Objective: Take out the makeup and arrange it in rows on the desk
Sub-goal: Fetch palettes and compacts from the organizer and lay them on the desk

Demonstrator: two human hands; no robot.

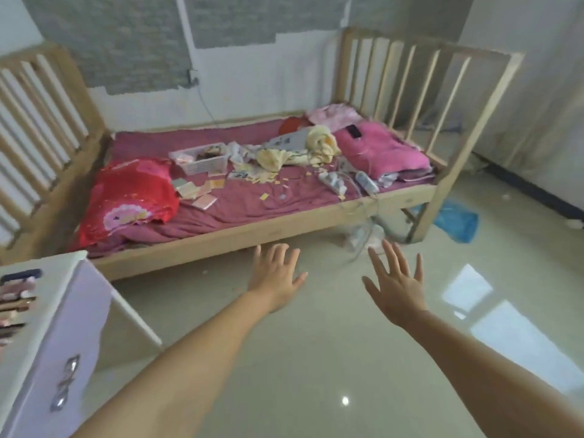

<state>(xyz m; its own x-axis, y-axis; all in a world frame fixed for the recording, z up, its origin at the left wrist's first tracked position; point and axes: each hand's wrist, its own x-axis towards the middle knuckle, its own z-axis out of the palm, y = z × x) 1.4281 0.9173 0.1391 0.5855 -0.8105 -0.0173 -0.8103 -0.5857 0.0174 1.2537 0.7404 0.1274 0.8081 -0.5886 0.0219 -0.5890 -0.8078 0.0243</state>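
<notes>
Both arms reach forward over the tiled floor [316,358], each palm down, fingers straight and spread wide, holding nothing; the left hand [276,275] and right hand [396,284] hang in the air short of the wooden bed [252,229], touching neither it nor anything else. Makeup [15,298] lies in tight side-by-side rows at the left edge of the white desk [47,358], cut off by the picture's border, the pieces too blurred to tell apart; a dark case [20,275] lies at the far end of those rows. A white basket [199,159] stands on the purple sheet [246,197] towards the bed's back edge, with small flat packets [202,192] scattered just in front of it, between a red quilt [129,197] at the left end and a pink blanket [382,153] at the right. Power strips [347,181] rest near the front edge below the blanket. Judging by the empty, open hands turned away from the desk, the person seems between items, either heading to the bed for more pieces or finished laying out; whether the basket holds any more makeup cannot be told
</notes>
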